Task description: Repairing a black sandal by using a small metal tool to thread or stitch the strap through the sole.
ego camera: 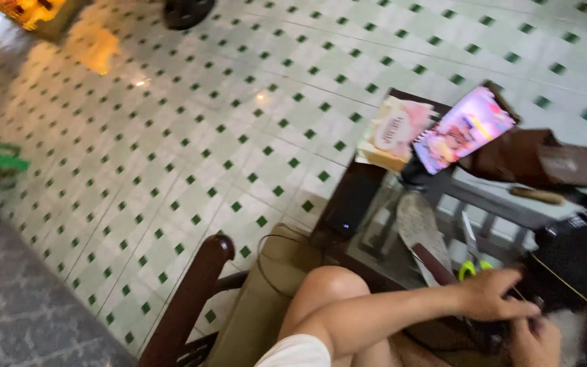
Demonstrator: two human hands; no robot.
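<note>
My left hand [494,295] reaches to the right across my bare knee [327,285], and its fingers pinch the edge of a black fuzzy fabric piece [575,268]. Just below it, my right hand [535,340] curls around the same dark piece, next to a patch of white fluff [568,333]. Scissors with yellow-green handles [473,266] lie on the glass table [375,231] right above my left hand. The view is blurred and tilted.
A phone with a bright colourful screen [463,129] leans on the table beside a pink and cream box [395,132] and a brown bag [538,160]. A dark wooden chair arm [195,292] and a tan cushion [259,306] lie by my leg. The floor has white tiles with green squares [205,122].
</note>
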